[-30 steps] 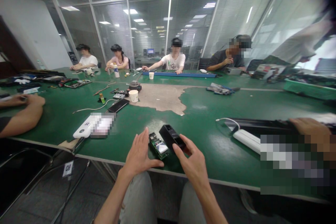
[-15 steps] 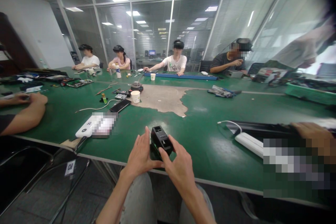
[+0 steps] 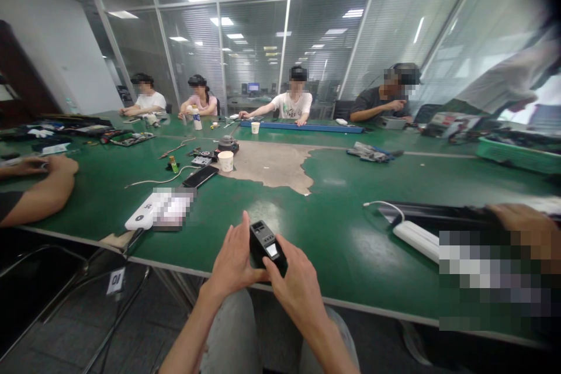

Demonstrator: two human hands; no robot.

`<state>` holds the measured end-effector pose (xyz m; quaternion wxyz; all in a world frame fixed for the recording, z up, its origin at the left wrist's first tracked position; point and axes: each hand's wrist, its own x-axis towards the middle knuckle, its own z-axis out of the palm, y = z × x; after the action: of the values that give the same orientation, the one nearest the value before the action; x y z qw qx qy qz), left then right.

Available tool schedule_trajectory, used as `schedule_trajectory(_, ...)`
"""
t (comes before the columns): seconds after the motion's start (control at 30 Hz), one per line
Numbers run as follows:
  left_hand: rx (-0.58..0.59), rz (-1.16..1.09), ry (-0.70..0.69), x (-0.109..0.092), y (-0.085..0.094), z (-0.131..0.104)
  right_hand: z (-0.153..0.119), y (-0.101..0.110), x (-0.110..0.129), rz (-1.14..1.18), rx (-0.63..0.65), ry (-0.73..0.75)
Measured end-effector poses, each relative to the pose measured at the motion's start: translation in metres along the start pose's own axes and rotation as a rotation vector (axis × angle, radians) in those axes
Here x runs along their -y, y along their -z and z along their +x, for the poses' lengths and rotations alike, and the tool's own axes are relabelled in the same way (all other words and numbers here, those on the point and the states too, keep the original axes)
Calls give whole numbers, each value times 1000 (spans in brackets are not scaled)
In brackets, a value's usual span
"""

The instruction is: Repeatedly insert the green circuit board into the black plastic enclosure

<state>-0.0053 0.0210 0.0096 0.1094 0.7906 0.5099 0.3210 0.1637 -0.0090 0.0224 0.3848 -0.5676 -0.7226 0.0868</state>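
Observation:
Between my two hands, over the near edge of the table, is a small black boxy device (image 3: 264, 238). Its top face has dark openings, a row of small marks and a bright reflective patch at the near end. My right hand (image 3: 295, 272) grips it from the right, thumb on the near end and fingers along the side. My left hand (image 3: 234, 260) steadies its left side with fairly straight fingers, the thumb reaching across below the near end. The device's underside is hidden from me.
On the green table (image 3: 342, 245) lie a white power bank (image 3: 141, 216), a dark phone (image 3: 200, 176), a paper cup (image 3: 225, 161) and gloves (image 3: 370, 152). A white bar-shaped device (image 3: 416, 241) is at right, near another person's hand (image 3: 526, 228). Several people sit around the table.
The black device has tilted in my hands, so its top face now catches the light and looks greyer, with a bright patch. My hands have barely moved.

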Motion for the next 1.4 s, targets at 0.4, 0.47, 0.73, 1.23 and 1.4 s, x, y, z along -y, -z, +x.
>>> schedule_trajectory(0.4, 13, 28, -12, -2, 0, 0, 5, 5, 6, -35, 40, -12)
schedule_trajectory(0.47, 12, 25, -12, -3, 0, 1, 8, 5, 8, -30, 24, -14)
schedule_trajectory(0.73, 12, -11, 33, -3, 0, 1, 32, 27, 7, 90, -224, -20)
schedule_trajectory(1.23, 60, 150, 19, 5, -8, 3, -2, 19, -78, -39, -300, -94)
schedule_trajectory(1.4, 53, 155, 27, 3, -8, 3, 0, 19, -78, -60, -276, -52)
